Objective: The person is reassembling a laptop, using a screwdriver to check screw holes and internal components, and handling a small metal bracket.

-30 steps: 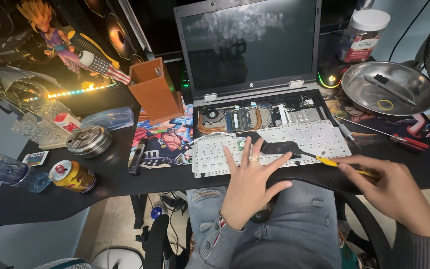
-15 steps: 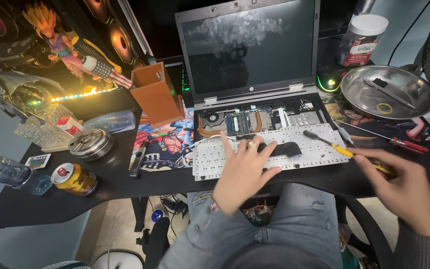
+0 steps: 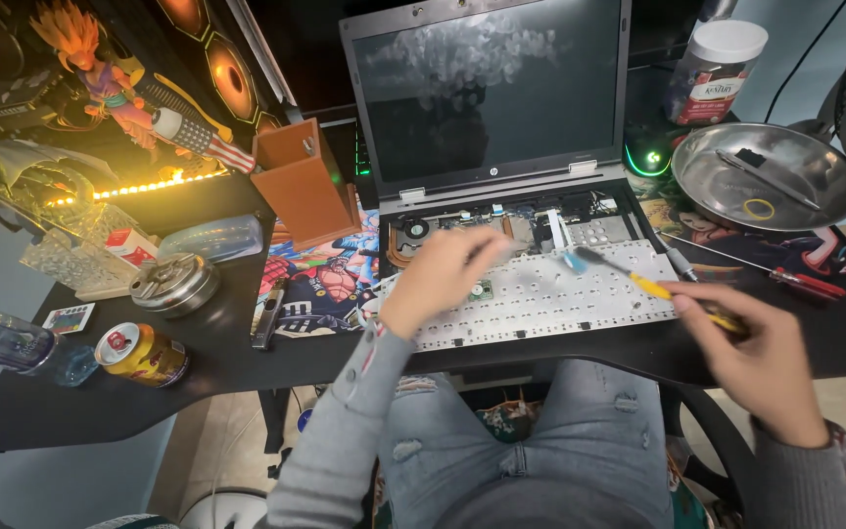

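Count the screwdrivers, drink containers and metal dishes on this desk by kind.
Screwdrivers: 3, yellow in the right hand, red-handled, grey
Drink containers: 2, can, bottle
Metal dishes: 2, bowl, round tin
Total: 7

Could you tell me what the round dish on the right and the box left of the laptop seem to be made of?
The round dish looks like bare polished metal, probably steel: it is silvery and mirrors the light. The open-topped box has a flat, matte reddish-brown surface with no visible grain; it could be plastic, card or painted wood, and the view does not settle which.
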